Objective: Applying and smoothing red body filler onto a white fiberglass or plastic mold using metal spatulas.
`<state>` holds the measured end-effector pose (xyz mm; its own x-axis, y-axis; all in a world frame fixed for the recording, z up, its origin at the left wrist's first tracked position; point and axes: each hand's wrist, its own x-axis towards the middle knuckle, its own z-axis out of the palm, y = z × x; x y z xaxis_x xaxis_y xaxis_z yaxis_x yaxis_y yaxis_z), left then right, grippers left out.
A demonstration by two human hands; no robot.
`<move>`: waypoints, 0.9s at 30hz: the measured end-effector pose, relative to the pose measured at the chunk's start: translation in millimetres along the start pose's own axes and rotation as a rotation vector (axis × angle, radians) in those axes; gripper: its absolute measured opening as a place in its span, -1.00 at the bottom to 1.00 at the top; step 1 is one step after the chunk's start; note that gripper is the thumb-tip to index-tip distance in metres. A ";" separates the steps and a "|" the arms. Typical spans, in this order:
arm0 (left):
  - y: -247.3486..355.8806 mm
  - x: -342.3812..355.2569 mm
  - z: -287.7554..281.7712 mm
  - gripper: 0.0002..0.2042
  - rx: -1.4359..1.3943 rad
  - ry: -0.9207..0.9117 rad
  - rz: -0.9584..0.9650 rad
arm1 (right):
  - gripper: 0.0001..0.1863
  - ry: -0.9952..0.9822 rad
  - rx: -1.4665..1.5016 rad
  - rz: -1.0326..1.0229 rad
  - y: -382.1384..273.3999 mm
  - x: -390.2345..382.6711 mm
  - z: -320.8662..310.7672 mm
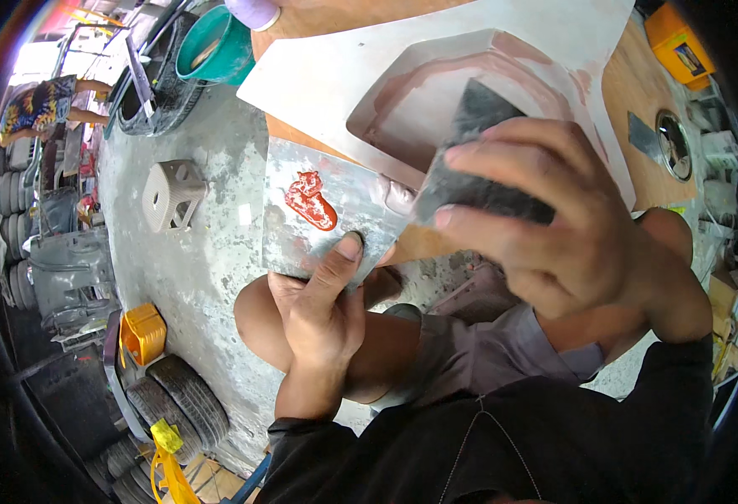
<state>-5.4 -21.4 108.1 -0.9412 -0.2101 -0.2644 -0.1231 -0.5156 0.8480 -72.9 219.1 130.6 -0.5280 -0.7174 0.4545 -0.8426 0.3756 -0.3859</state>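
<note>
My left hand (323, 307) holds a flat grey mixing board (283, 248) by its near edge, thumb on top. On the board lies a blob of glossy red paste (317, 210), with a pale smear of putty (396, 198) at its right edge. Between the fingers and thumb of my right hand (566, 223) is a dark grey flat spreader (480, 189), its lower corner close to the putty; I cannot tell whether they touch. Beyond both hands rests a white panel (323, 76) with an angular recess, marked by pinkish filler patches. The spreader and right hand hide part of the recess.
The panel lies on a wooden table (638, 97), where a round tin (674, 144) and a small grey plate (643, 137) stand at the right. A green bucket (233, 55), a beige stool (172, 197) and tyres (188, 399) are left. Another person (46, 109) stands far left.
</note>
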 end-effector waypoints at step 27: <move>28.7 -8.6 -77.8 -0.78 -0.264 0.073 0.144 | -0.47 0.127 1.030 0.937 133.5 -21.3 -64.8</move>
<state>23.7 -99.0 99.0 -0.9170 -0.3505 -0.1904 0.1048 -0.6724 0.7327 -181.1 322.6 121.5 -0.8972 -0.3642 -0.2498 0.2509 0.0451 -0.9670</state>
